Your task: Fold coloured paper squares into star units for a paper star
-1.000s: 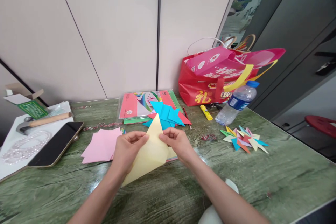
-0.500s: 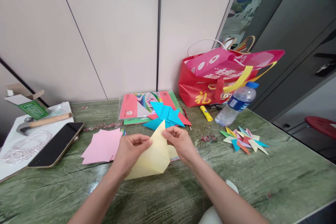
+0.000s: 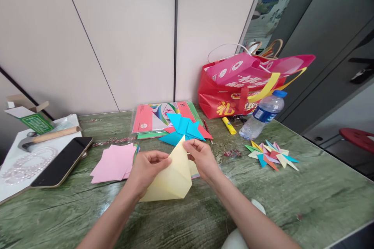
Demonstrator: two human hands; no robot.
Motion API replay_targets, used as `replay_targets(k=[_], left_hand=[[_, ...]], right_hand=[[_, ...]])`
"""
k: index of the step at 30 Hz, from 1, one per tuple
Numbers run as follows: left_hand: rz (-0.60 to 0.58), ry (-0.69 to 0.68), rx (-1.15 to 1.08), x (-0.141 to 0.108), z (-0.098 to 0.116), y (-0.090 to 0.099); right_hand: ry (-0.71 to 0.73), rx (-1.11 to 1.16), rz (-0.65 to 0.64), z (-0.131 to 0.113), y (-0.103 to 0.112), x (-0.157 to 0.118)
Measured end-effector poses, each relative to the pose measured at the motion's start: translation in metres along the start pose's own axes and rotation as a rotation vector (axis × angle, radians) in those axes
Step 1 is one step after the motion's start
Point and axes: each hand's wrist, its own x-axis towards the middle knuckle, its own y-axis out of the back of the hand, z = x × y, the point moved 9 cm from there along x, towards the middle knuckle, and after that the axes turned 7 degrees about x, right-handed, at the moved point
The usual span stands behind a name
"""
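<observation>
A pale yellow sheet of paper, partly folded to a pointed top, is held up between both hands. My left hand pinches its left edge between thumb and fingers. Near the point, my right hand grips the right edge. Just behind the sheet lie blue folded paper pieces with red ones partly under them. Pink square sheets are stacked left of my left hand.
A phone, a hammer and a green box are at the left. A red bag, a glue stick, a bottle and multicoloured folded paper stars stand or lie at the right.
The yellow paper has shifted slightly down and right, its lower corner a little lower. Both hands keep their hold on it.
</observation>
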Motion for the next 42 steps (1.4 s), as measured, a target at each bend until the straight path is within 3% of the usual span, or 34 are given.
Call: replay_targets(k=[8,16,20,23,26,29,31,36,42], left_hand=[[-0.037,0.031,-0.081,-0.001,-0.002,-0.007],[0.050,0.009,-0.118,0.000,-0.002,0.001],[0.093,-0.022,-0.114,0.000,-0.002,0.005],[0.048,-0.034,-0.070,0.000,0.002,0.002],[-0.085,-0.055,-0.023,-0.001,0.009,-0.006],[-0.211,-0.081,-0.046,-0.004,0.016,-0.013],[-0.233,-0.097,-0.056,-0.004,0.017,-0.014],[-0.086,-0.125,0.066,-0.001,0.012,-0.007],[-0.008,-0.102,-0.004,0.003,0.006,0.001]], right_hand=[[0.227,-0.173,0.074,-0.016,0.002,-0.006],[0.041,-0.124,-0.041,0.000,-0.006,-0.002],[-0.008,-0.118,-0.021,0.004,-0.006,-0.005],[0.007,-0.123,-0.002,0.003,-0.003,-0.005],[0.006,-0.156,-0.048,0.001,-0.007,-0.005],[-0.078,-0.184,-0.121,0.007,-0.015,-0.009],[-0.144,-0.206,-0.176,0.012,-0.022,-0.014],[-0.190,-0.271,-0.268,0.018,-0.034,-0.022],[-0.196,-0.371,-0.226,0.021,-0.025,-0.017]])
